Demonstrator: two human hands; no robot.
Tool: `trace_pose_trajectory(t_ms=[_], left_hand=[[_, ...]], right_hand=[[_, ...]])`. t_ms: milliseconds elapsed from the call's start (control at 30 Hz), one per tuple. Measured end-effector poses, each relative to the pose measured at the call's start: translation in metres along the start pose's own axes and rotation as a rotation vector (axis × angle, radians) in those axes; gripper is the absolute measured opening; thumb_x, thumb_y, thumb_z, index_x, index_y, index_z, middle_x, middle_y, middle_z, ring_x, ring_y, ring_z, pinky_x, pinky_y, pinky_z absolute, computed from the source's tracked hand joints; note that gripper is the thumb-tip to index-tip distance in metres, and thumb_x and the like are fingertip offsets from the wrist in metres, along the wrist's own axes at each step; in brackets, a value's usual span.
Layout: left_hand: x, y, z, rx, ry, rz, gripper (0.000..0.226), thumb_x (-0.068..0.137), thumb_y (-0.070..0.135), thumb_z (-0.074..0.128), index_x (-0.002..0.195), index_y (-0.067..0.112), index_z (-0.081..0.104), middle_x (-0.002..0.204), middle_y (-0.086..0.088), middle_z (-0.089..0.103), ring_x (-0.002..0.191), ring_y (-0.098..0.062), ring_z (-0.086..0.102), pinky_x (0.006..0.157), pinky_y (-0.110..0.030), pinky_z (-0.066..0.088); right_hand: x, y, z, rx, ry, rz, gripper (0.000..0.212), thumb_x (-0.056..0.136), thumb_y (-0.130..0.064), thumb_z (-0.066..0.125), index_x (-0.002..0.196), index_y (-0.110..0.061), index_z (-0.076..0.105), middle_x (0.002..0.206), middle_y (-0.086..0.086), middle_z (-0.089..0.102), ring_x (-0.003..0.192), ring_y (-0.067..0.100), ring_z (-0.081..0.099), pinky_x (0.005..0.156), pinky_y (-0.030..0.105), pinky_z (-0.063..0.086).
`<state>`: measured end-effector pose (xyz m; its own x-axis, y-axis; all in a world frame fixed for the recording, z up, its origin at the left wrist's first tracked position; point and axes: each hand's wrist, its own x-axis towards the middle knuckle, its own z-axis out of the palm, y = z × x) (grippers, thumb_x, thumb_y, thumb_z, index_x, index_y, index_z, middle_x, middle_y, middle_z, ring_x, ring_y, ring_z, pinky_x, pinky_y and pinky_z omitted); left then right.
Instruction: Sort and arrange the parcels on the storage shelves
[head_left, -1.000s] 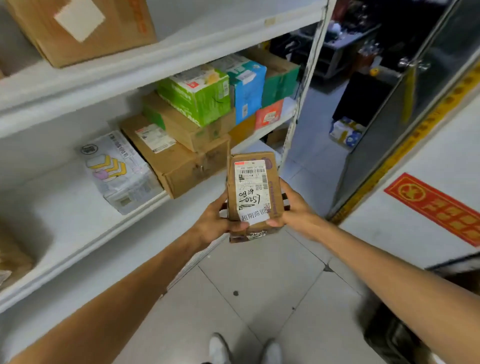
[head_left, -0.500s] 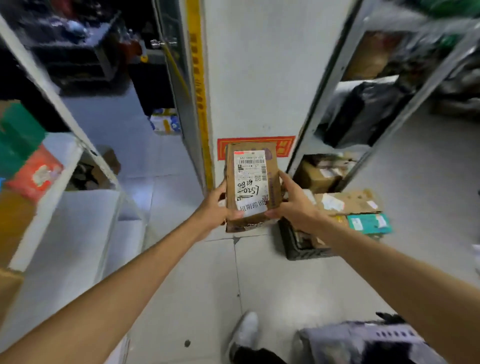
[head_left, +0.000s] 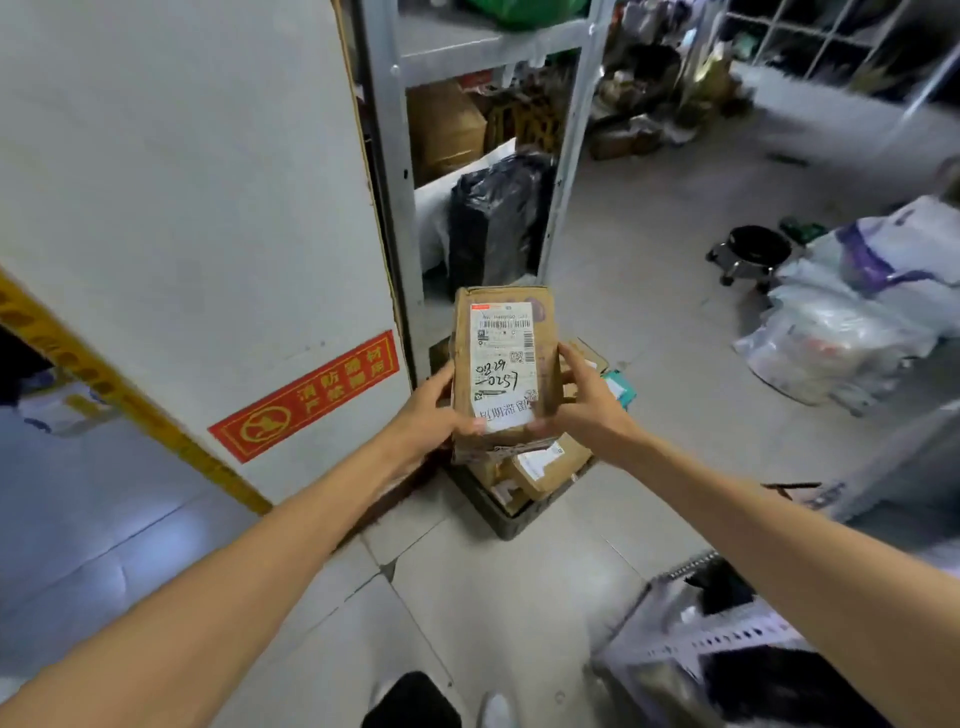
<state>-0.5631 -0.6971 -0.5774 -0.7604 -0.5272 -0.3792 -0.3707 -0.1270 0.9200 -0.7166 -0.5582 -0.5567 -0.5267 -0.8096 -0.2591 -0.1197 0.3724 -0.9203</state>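
A brown cardboard parcel (head_left: 545, 332) is held upright in mid-air at the centre of the frame, its white label (head_left: 503, 374) facing the camera with black handwriting on it. The left hand (head_left: 428, 413) grips its lower left edge, thumb on the front face. The right hand (head_left: 589, 402) grips the lower right edge, fingers curled round the side. Just below the parcel, a dark crate (head_left: 501, 519) on the floor holds more cardboard parcels. Behind, at upper centre, a grey metal shelf (head_left: 384, 156) carries a black bag (head_left: 493, 218). At left, a red sign (head_left: 306, 395) is stuck on the white wall (head_left: 182, 182). White bags (head_left: 852, 322) lie at the right, with a small wheeled stool (head_left: 753, 252) near them.
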Motion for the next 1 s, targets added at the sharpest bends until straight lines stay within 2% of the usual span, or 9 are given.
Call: trace_pose_trajectory(t_ms=[167, 300, 367, 467, 600, 667, 800, 900, 1000], left_hand=[[0.084, 0.029, -0.010, 0.076, -0.156, 0.018, 0.093, 0.077, -0.004, 0.069, 0.148, 0.041, 0.029, 0.136, 0.002, 0.057, 0.126, -0.024, 0.051, 0.102, -0.051, 0.045], [0.148, 0.055, -0.020, 0.081, -0.293, 0.009, 0.085, 0.080, -0.013, 0.061, 0.145, 0.036, 0.036, 0.126, 0.003, 0.063, 0.114, -0.019, 0.058, 0.074, -0.030, 0.058], [0.179, 0.067, -0.021, 0.115, -0.362, 0.002, 0.086, 0.079, -0.016, 0.059, 0.147, 0.032, 0.035, 0.128, -0.001, 0.063, 0.115, -0.022, 0.059, 0.066, -0.025, 0.057], [0.218, 0.082, -0.012, 0.160, -0.438, -0.005, 0.088, 0.079, -0.018, 0.057, 0.148, 0.031, 0.034, 0.130, -0.002, 0.062, 0.116, -0.019, 0.058, 0.076, -0.031, 0.056], [0.268, 0.088, 0.012, 0.219, -0.523, -0.021, 0.090, 0.080, -0.017, 0.057, 0.148, 0.036, 0.033, 0.127, 0.001, 0.064, 0.118, -0.025, 0.058, 0.095, -0.054, 0.049], [0.292, 0.089, 0.027, 0.235, -0.553, -0.034, 0.088, 0.081, -0.018, 0.055, 0.147, 0.035, 0.033, 0.129, 0.002, 0.062, 0.119, -0.024, 0.057, 0.092, -0.044, 0.053], [0.341, 0.088, 0.054, 0.237, -0.570, -0.065, 0.084, 0.084, -0.018, 0.054, 0.147, 0.034, 0.032, 0.116, 0.007, 0.062, 0.093, -0.003, 0.060, 0.061, -0.014, 0.053], [0.385, 0.079, 0.067, 0.240, -0.550, -0.116, 0.085, 0.083, -0.017, 0.056, 0.148, 0.032, 0.031, 0.127, 0.004, 0.062, 0.109, -0.014, 0.060, 0.073, -0.023, 0.055], [0.432, 0.065, 0.082, 0.237, -0.528, -0.185, 0.088, 0.081, -0.018, 0.056, 0.148, 0.033, 0.031, 0.132, 0.006, 0.059, 0.124, -0.017, 0.053, 0.091, -0.030, 0.051]], right_hand=[[0.047, 0.000, -0.019, 0.114, 0.157, 0.022, 0.093, 0.067, 0.020, 0.069, 0.144, -0.018, 0.033, 0.104, -0.005, 0.050, 0.107, 0.023, 0.055, 0.080, 0.039, 0.057], [0.084, -0.008, -0.026, 0.222, 0.278, 0.036, 0.094, 0.052, 0.000, 0.072, 0.136, -0.024, 0.040, 0.107, 0.000, 0.054, 0.102, 0.018, 0.057, 0.067, 0.027, 0.056], [0.100, -0.006, -0.030, 0.269, 0.351, 0.045, 0.089, 0.051, -0.001, 0.071, 0.130, -0.032, 0.040, 0.108, 0.001, 0.054, 0.108, 0.023, 0.057, 0.072, 0.034, 0.058], [0.116, -0.002, -0.041, 0.332, 0.449, 0.060, 0.085, 0.055, 0.002, 0.073, 0.124, -0.035, 0.039, 0.107, -0.001, 0.054, 0.110, 0.026, 0.056, 0.078, 0.040, 0.057], [0.138, 0.012, -0.067, 0.340, 0.539, 0.102, 0.083, 0.066, 0.016, 0.071, 0.124, -0.033, 0.039, 0.104, -0.005, 0.054, 0.105, 0.023, 0.055, 0.064, 0.024, 0.055], [0.152, 0.025, -0.082, 0.355, 0.557, 0.122, 0.085, 0.066, 0.017, 0.071, 0.127, -0.032, 0.038, 0.105, -0.005, 0.054, 0.102, 0.017, 0.056, 0.060, 0.019, 0.054], [0.190, 0.057, -0.116, 0.393, 0.535, 0.166, 0.082, 0.070, 0.022, 0.066, 0.123, -0.033, 0.040, 0.103, -0.007, 0.056, 0.095, 0.011, 0.058, 0.061, 0.018, 0.054], [0.229, 0.085, -0.140, 0.380, 0.500, 0.182, 0.081, 0.072, 0.019, 0.068, 0.116, -0.045, 0.043, 0.103, -0.009, 0.057, 0.101, 0.017, 0.059, 0.067, 0.021, 0.056], [0.269, 0.120, -0.159, 0.447, 0.479, 0.254, 0.089, 0.073, 0.017, 0.069, 0.136, -0.037, 0.037, 0.108, -0.009, 0.055, 0.098, 0.012, 0.058, 0.063, 0.018, 0.055]])
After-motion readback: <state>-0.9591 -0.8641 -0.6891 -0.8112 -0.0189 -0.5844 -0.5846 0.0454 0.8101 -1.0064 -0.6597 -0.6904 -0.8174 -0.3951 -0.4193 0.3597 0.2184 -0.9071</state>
